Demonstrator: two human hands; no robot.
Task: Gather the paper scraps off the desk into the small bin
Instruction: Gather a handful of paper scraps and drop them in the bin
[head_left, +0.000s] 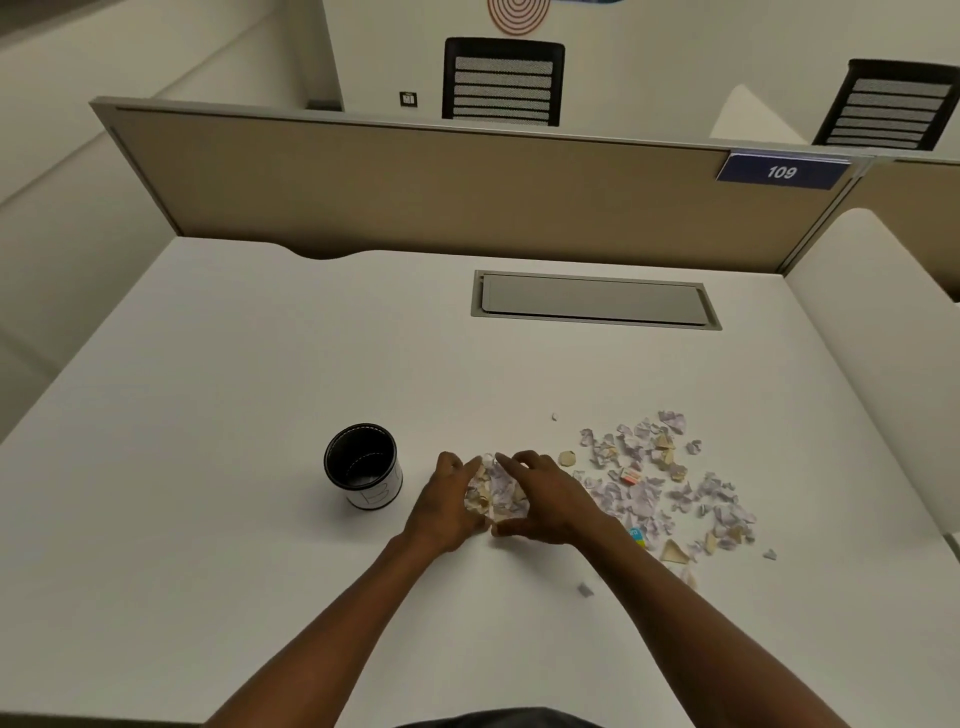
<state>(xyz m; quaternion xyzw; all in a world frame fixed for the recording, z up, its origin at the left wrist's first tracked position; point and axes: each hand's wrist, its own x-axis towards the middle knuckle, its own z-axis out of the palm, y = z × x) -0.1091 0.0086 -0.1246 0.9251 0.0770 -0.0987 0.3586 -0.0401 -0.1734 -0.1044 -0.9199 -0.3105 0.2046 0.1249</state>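
Where the table (208, 415) runs off to the left, its white top lies bare and wide, with open room from the near edge up to the curved notch at the back. Toward the middle stands the small bin (363, 465), a black-rimmed round cup with a white lower band, upright and with only its dark inside wall and floor showing. Just right of it, apart from its side, the left hand (447, 506) and the right hand (545, 501) are cupped toward each other on the tabletop, fingers curled in around a gathered clump of scraps (496, 491), white and tan pieces pressed between the two palms. Both bare forearms reach in from the near edge. Right of the right hand spreads the loose scatter of paper scraps (660, 483), pale lilac and tan bits lying flat and well spread, with a small red-and-white piece (630, 474) among them and a blue-and-yellow bit (638, 536) beside the right wrist. A few strays lie apart: one grey fragment (585, 589) nearer the person and one at the far right fringe (770, 554). Behind the scatter a grey recessed cable flap (595, 300) sits closed in the tabletop. A tan partition panel (415, 192) walls the back edge, carrying a blue plate (782, 171) reading 109 at its right end, and two black mesh chair backs (503, 83) rise beyond it.
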